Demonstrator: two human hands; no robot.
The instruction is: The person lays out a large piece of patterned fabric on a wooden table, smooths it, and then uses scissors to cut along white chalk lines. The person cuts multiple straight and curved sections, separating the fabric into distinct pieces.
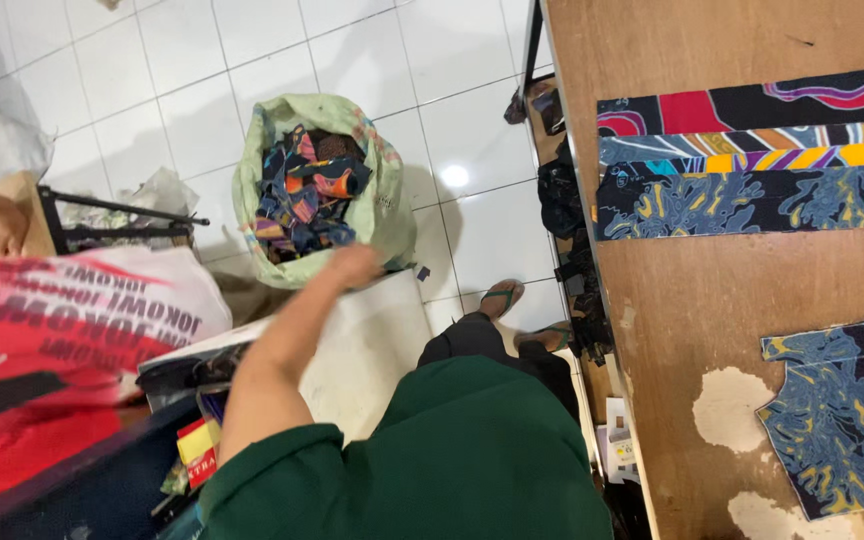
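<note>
Fabric scraps [307,195] fill the green sack [392,215]; left hand [352,265] hovers at its rim, grip unclear, right hand unseen. Cut strips [752,150] already lie on tabletop [692,310].

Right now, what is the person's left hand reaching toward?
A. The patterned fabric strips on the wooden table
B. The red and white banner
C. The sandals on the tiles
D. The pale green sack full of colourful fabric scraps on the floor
D: the left hand is stretched out at the rim of the pale green sack, which stands open on the tiled floor and is filled with fabric scraps.
</note>
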